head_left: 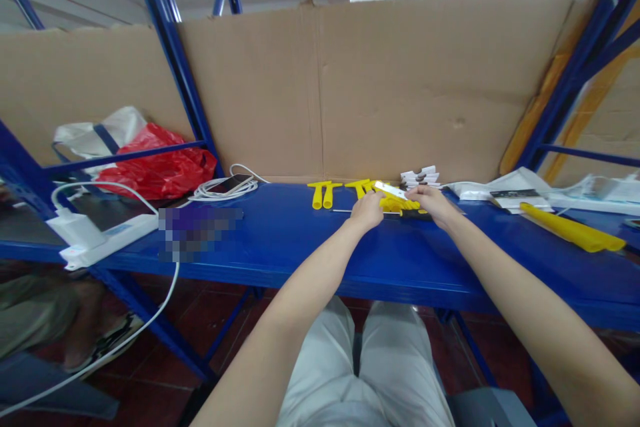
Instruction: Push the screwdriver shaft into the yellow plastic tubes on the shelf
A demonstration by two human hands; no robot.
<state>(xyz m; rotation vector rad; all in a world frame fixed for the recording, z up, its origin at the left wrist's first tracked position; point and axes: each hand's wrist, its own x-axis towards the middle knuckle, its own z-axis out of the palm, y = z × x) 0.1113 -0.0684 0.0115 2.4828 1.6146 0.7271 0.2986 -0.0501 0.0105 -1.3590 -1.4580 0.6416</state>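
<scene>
A small flat white piece (391, 191) spans the gap between my two hands above the bench. The fingers of my left hand (369, 209) close on its left end. My right hand (431, 201) pinches its other end. Under and behind the hands lie several yellow T-shaped handles (358, 188), partly hidden by the fingers. Two more yellow T-shaped pieces (323, 195) lie side by side to the left. A screwdriver (345, 211) with a thin metal shaft and a black and yellow grip lies just in front. Behind my right hand is a pile of white pieces (420, 177).
The blue bench (300, 247) has a cardboard panel (400, 80) behind it. On the left are a red plastic bag (160, 160), coiled white cable (220, 190) and a power strip (115, 238). A yellow sleeve-like piece (573, 230) and white packets (520, 183) lie right.
</scene>
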